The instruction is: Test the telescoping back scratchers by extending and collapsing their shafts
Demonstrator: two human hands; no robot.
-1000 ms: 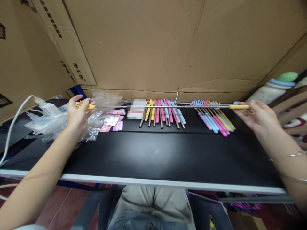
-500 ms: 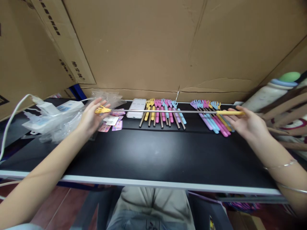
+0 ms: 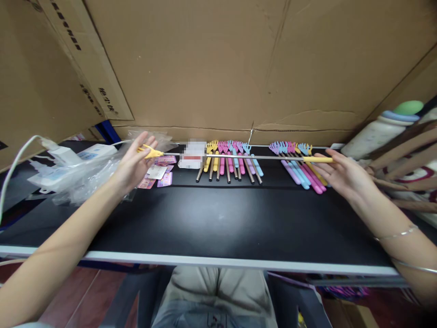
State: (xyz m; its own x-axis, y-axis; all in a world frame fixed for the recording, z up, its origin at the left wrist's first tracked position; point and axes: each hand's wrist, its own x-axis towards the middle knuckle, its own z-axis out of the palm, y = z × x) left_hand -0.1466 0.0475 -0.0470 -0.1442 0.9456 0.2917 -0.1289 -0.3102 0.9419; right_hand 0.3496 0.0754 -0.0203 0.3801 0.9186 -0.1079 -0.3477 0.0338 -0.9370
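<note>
Yellow plastic forms the claw and handle of the back scratcher [image 3: 239, 157], with a thin metal rod between them. I have it up in the air, nearly level, crossing the view in front of the cardboard wall [image 3: 198, 68] and above the black counter [image 3: 221, 218]. My left hand [image 3: 134, 164] is at the claw, palm turned inward with the fingers loosely extended; I cannot tell whether that grip pinches the tines or merely cups them. My right hand [image 3: 350, 175] meets the handle's butt near the thumb, fingers stretched rather than wrapped, and whether they squeeze I cannot tell either.

I judge it very light, its rod stiff along its length but likely to bend under a sideways push. The rod looks slick and probably telescopic, so the handle offers the surest hold; the tines seem the most breakable part.

Behind the rod, 2 fanned groups of similar scratchers, a left group [image 3: 231, 165] and a right group [image 3: 300, 175], lie on the counter. Printed cards [image 3: 165, 179] and clear plastic bags [image 3: 99, 180] sit near my left hand.
</note>
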